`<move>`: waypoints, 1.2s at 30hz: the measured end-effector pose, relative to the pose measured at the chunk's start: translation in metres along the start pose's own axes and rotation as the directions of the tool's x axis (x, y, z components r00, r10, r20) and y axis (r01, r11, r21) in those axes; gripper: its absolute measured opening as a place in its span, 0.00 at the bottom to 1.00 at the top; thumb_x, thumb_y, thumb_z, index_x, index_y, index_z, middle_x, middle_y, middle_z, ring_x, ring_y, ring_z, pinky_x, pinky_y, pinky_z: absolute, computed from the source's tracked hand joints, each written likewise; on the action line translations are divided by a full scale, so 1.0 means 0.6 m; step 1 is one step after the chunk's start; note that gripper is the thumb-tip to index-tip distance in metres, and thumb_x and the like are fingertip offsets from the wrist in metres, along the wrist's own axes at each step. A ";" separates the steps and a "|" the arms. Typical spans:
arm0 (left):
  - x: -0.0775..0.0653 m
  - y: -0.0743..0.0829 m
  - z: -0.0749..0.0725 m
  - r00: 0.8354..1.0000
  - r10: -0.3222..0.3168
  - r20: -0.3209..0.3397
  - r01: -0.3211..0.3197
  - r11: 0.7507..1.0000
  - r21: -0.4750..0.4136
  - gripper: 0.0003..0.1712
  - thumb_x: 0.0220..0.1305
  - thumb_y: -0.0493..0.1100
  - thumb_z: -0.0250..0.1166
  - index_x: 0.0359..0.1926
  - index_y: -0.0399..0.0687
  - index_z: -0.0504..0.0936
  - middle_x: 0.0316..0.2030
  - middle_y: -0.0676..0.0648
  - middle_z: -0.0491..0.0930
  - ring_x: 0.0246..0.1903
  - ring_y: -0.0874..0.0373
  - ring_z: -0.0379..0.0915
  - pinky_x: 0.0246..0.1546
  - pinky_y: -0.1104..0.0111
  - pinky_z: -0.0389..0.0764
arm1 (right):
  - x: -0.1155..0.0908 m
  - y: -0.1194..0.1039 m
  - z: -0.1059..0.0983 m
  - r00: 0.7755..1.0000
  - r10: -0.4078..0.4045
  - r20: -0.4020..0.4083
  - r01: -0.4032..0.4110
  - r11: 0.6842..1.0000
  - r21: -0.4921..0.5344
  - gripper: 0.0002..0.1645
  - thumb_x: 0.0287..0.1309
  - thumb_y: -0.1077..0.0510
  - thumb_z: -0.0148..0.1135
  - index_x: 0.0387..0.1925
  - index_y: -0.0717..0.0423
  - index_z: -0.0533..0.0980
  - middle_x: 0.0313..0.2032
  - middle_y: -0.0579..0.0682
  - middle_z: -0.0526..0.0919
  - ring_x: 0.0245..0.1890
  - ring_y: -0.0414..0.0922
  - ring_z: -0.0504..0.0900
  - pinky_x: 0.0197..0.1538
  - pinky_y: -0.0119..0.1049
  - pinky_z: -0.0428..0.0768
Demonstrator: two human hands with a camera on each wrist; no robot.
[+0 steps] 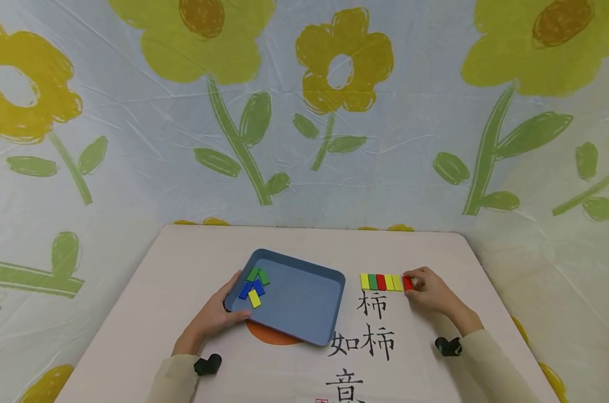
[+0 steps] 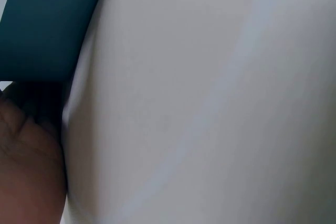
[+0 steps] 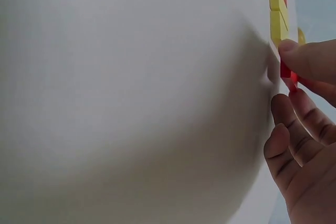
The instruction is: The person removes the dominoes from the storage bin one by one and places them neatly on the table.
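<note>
My left hand [image 1: 215, 314] grips the left corner of a blue tray [image 1: 299, 296], thumb along the near rim and fingers around the left side. Inside the tray's left part lie two green tiles [image 1: 263, 277], two blue tiles [image 1: 245, 290] and a yellow tile [image 1: 254, 299]. To the right of the tray, a row of tiles [image 1: 381, 282] runs yellow, green, red, yellow, yellow. At its right end my right hand [image 1: 432, 291] pinches a red tile [image 3: 285, 70] between thumb and finger, close beside the last yellow tile [image 3: 277, 26]. In the left wrist view, the tray's dark side wall [image 2: 47, 30] shows above the palm.
Black brush characters [image 1: 367, 341] and part of an orange shape [image 1: 271, 334] are printed on the pale table covering [image 1: 183, 268]. Behind the table's far edge stands a flower-patterned cloth [image 1: 385, 168], which also comes down on both sides.
</note>
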State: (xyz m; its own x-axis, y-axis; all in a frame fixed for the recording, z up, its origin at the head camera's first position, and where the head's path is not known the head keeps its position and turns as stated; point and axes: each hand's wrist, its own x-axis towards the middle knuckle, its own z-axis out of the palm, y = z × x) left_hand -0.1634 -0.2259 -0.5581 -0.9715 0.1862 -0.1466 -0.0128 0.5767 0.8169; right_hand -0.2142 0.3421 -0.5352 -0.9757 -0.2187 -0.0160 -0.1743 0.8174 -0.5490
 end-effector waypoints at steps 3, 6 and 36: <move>0.000 0.001 0.001 1.000 0.000 0.000 0.000 1.000 -0.007 0.62 0.55 0.60 0.76 0.83 0.66 0.48 0.82 0.42 0.50 0.80 0.34 0.45 0.74 0.31 0.51 | 0.007 0.007 0.003 1.000 -0.012 0.006 0.012 1.000 -0.002 0.27 0.57 0.63 0.73 0.58 0.66 0.79 0.52 0.65 0.77 0.39 0.49 0.76 0.41 0.40 0.79; 0.000 0.002 0.000 1.000 0.008 -0.002 -0.008 1.000 -0.004 0.63 0.55 0.60 0.77 0.83 0.64 0.49 0.82 0.41 0.50 0.79 0.33 0.46 0.74 0.31 0.51 | 0.012 0.010 0.006 1.000 -0.018 0.014 0.018 1.000 0.001 0.26 0.57 0.64 0.72 0.58 0.66 0.79 0.52 0.65 0.77 0.39 0.49 0.76 0.41 0.40 0.79; 0.001 -0.003 0.002 1.000 0.017 -0.007 -0.018 1.000 -0.003 0.63 0.54 0.60 0.76 0.83 0.65 0.48 0.82 0.41 0.50 0.79 0.33 0.45 0.74 0.31 0.51 | 0.016 -0.003 -0.001 0.996 0.038 0.082 -0.038 0.999 0.000 0.34 0.56 0.63 0.74 0.63 0.66 0.75 0.49 0.61 0.78 0.37 0.47 0.73 0.35 0.36 0.78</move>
State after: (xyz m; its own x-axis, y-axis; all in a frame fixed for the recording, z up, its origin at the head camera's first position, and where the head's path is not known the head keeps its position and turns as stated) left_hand -0.1638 -0.2260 -0.5604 -0.9732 0.1908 -0.1285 0.0034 0.5706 0.8212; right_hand -0.2233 0.3390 -0.5339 -0.9672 -0.2310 -0.1054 -0.1373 0.8250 -0.5482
